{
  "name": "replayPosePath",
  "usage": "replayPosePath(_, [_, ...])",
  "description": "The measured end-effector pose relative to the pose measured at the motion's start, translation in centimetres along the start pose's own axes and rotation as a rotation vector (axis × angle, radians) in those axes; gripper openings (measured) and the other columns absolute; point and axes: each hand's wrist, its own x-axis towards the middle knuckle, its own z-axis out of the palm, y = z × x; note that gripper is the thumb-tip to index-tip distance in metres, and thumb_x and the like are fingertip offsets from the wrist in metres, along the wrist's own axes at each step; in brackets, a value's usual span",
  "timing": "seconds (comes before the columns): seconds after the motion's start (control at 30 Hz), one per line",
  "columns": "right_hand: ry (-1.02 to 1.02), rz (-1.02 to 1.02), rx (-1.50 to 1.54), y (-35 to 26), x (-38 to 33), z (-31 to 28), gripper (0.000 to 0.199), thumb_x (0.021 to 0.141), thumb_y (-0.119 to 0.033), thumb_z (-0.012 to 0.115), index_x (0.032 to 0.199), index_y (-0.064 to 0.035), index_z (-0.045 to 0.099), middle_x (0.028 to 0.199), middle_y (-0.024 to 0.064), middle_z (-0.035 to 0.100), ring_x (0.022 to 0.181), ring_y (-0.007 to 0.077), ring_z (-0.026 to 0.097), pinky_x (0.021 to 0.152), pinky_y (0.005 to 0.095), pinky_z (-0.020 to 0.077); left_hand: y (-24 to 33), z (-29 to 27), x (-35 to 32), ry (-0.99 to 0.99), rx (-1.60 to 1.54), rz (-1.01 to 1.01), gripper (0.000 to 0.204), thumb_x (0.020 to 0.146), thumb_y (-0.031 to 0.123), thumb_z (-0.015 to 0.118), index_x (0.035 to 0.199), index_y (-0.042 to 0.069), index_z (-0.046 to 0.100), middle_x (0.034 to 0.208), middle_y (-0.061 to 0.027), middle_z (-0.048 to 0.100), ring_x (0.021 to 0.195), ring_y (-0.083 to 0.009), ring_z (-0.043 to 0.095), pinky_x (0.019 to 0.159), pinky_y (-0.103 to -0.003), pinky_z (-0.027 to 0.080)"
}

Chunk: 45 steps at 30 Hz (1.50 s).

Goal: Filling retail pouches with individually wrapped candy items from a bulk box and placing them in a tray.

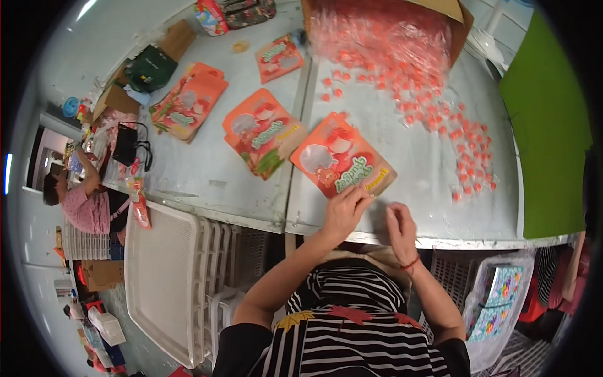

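Observation:
An orange candy pouch [342,157] with fruit pictures and a see-through window lies tilted on the metal table in front of me. My left hand [347,210] pinches its near edge, thumb and fingertips closed there. Just to the right, my right hand [401,229] hovers by the table's front edge, loosely curled, apart from the pouch; I see nothing in it. Left of the pouch rests a stack of similar pouches [260,129], touching its corner. Many small wrapped pink-red candies [468,147] are spread across the table to the right.
A carton [463,34] lined with clear plastic spills candies at the back. More pouches [188,103] and a single pouch pile [279,60] lie farther left, near a dark green bag [151,68]. White plastic trays [162,276] stand stacked below left. A green panel [553,132] borders the right.

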Motion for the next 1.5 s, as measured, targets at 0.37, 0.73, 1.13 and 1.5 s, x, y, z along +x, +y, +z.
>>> replayPosePath(0.37, [-0.089,0.248,0.419,1.0,1.8,3.0,0.034,0.101,-0.031,0.042,0.096,-0.0007,0.057,0.071,0.0024,0.056,0.061,0.0082,0.050,0.056,0.0224,0.0458,-1.0,1.3,-0.1,-0.176,-0.345,-0.274,0.010,0.085,0.008,0.066,0.081,0.000,0.061,0.060,-0.0028,0.057,0.049,-0.0055,0.051,0.045,-0.024,0.038])
replayPosePath(0.73, [0.129,-0.050,-0.248,0.2,1.6,2.5,0.026,0.094,-0.019,0.053,0.080,0.0027,0.056,0.058,0.0174,0.056,0.050,0.0264,0.053,0.052,0.0360,0.0439,1.7,2.0,-0.5,-0.124,0.263,0.014,0.014,0.086,0.008,0.060,0.097,0.003,0.056,0.078,-0.0161,0.061,0.067,-0.0334,0.062,0.057,-0.039,0.050])
replayPosePath(1.13, [0.064,0.040,0.114,3.0,4.0,3.0,0.016,0.087,-0.010,0.058,0.098,0.0019,0.055,0.065,0.0047,0.061,0.055,0.0112,0.055,0.052,0.0267,0.0449,1.3,1.9,0.8,-0.199,0.367,0.147,0.032,0.079,0.004,0.055,0.111,0.001,0.051,0.095,-0.0160,0.062,0.078,-0.0339,0.064,0.059,-0.042,0.054])
replayPosePath(1.5, [0.341,-0.377,-0.455,0.8,3.5,2.8,0.030,0.081,-0.009,0.068,0.101,-0.0056,0.046,0.062,0.0106,0.058,0.052,0.0263,0.059,0.049,0.0376,0.0464,1.0,0.2,3.7,-0.203,0.485,0.017,0.031,0.081,0.003,0.055,0.112,0.003,0.055,0.082,-0.0174,0.064,0.067,-0.0371,0.064,0.057,-0.046,0.052])
